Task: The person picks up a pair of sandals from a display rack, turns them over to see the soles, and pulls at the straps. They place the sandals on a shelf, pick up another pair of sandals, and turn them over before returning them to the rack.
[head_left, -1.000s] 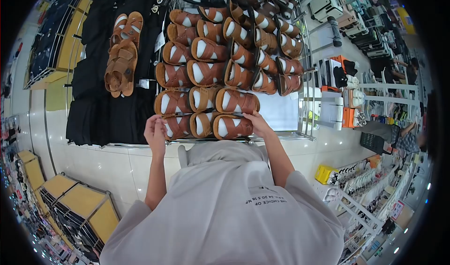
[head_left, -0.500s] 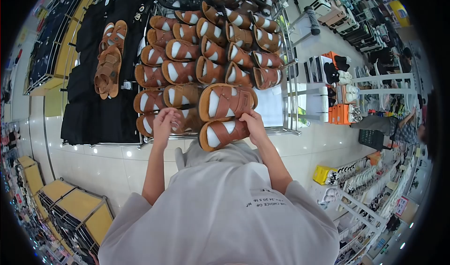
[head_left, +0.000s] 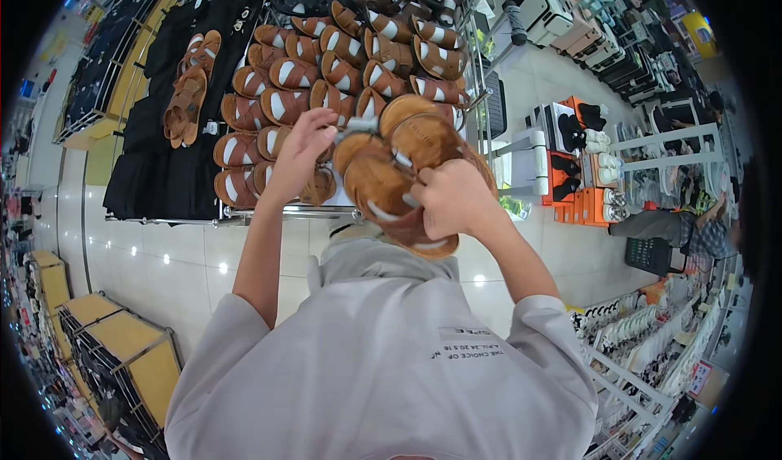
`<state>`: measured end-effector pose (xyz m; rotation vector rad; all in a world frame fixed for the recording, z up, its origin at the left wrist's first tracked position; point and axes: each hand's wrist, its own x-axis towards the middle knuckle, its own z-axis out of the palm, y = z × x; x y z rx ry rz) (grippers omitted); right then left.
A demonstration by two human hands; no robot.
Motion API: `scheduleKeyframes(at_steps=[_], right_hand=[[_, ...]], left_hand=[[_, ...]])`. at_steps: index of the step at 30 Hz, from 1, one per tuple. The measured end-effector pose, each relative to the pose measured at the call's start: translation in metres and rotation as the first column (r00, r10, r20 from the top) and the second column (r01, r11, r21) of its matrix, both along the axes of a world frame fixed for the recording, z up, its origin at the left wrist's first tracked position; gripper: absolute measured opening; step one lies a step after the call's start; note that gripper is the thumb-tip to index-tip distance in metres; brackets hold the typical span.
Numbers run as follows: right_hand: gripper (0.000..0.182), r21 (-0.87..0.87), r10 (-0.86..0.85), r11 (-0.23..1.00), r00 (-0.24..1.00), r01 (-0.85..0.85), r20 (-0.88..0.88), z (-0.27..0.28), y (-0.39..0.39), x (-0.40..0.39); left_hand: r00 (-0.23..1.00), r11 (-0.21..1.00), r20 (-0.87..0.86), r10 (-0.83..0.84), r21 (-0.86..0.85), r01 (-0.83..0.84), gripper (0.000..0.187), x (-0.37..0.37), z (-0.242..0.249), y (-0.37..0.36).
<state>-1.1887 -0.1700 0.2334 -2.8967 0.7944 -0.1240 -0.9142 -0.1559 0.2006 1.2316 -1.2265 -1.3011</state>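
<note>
Rows of brown sandals fill a shop display table (head_left: 277, 213) as a person lifts one pair of sandals (head_left: 399, 175) above it, soles up. Right hand (head_left: 452, 199) is clenched around them; left hand (head_left: 305, 146) pinches their near edge. Fingertips are hidden behind the soles.

A pair of tan sandals (head_left: 399, 175) is held up, soles toward the camera, clamped in the right hand (head_left: 452, 199) above the near edge of the display rack (head_left: 285, 212). A small white tag (head_left: 356, 125) at the top of the pair is pinched by the left hand (head_left: 301, 152). Rows of brown sandals (head_left: 326, 61) are seen lined up on the rack behind. Two more sandals (head_left: 189, 94) are laid on black clothing (head_left: 151, 159) at the rack's left side. Orange boxes (head_left: 574, 171) are stacked on the floor to the right.
</note>
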Motion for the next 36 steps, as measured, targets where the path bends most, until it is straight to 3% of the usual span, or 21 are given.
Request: scheduleKeyframes(at_steps=[3,12,15,16,18,19,21,22,23,25,26,27,30,34,36], right_hand=[[0.022,0.052,0.209,0.978,0.971,-0.204,-0.118,0.011,0.015,-0.008],[0.02,0.111,0.373,0.928,0.901,-0.357,-0.22,0.02,0.03,-0.006],[0.023,0.103,0.395,0.917,0.915,-0.386,-0.088,0.015,0.035,-0.012],[0.025,0.037,0.396,0.914,0.908,-0.404,0.137,0.011,0.035,-0.014],[0.031,-0.095,0.378,0.914,0.743,-0.394,0.553,0.005,0.034,-0.022],[0.044,-0.031,0.251,0.957,0.774,-0.287,0.581,0.01,0.033,-0.034],[0.049,0.001,-0.038,0.998,0.673,0.056,0.739,-0.016,0.026,-0.065],[0.049,0.253,-0.324,0.946,0.601,0.201,0.73,-0.033,0.025,-0.08],[0.049,0.49,-0.585,0.811,0.492,0.321,0.645,-0.049,0.027,-0.091],[0.054,0.892,-0.832,0.452,0.352,-0.016,0.429,-0.067,0.036,-0.098],[0.057,0.957,-0.907,0.203,0.328,-0.209,0.264,-0.072,0.044,-0.101],[0.061,0.958,-0.921,0.068,0.351,-0.279,0.168,-0.074,0.055,-0.098],[0.06,0.882,-0.955,-0.012,0.267,-0.471,0.13,-0.072,0.071,-0.093],[0.051,0.902,-0.971,0.027,0.205,-0.43,0.127,-0.063,0.083,-0.091],[0.05,0.895,-0.97,-0.07,0.24,-0.442,0.043,-0.072,0.089,-0.096]], left_hand=[[0.97,0.963,0.016,-0.242,0.125,0.238,0.046,-0.018,-0.003,0.01],[0.996,0.986,-0.02,-0.088,0.141,0.09,0.04,-0.054,-0.017,0.058],[0.998,0.998,-0.068,-0.002,0.07,0.007,0.036,-0.055,-0.022,0.078],[0.995,0.999,-0.093,0.021,0.047,-0.017,0.035,-0.055,-0.025,0.086],[0.971,0.989,-0.207,0.122,0.112,-0.101,0.035,-0.054,-0.03,0.101],[0.949,0.979,-0.261,0.176,0.149,-0.14,0.035,-0.053,-0.032,0.107],[0.937,0.969,-0.279,0.212,0.187,-0.164,0.038,-0.042,-0.041,0.121],[0.929,0.962,-0.288,0.234,0.21,-0.177,0.039,-0.039,-0.044,0.128],[0.921,0.952,-0.287,0.264,0.231,-0.201,0.038,-0.039,-0.039,0.132],[0.912,0.95,-0.302,0.277,0.229,-0.213,0.037,-0.038,-0.034,0.139],[0.908,0.949,-0.31,0.282,0.227,-0.218,0.037,-0.038,-0.031,0.142],[0.904,0.946,-0.314,0.29,0.233,-0.223,0.037,-0.038,-0.027,0.143],[0.89,0.933,-0.326,0.319,0.276,-0.233,0.037,-0.041,-0.017,0.146],[0.869,0.899,-0.32,0.377,0.35,-0.262,0.039,-0.049,-0.012,0.149],[0.87,0.887,-0.297,0.394,0.37,-0.276,0.04,-0.053,-0.01,0.151]])
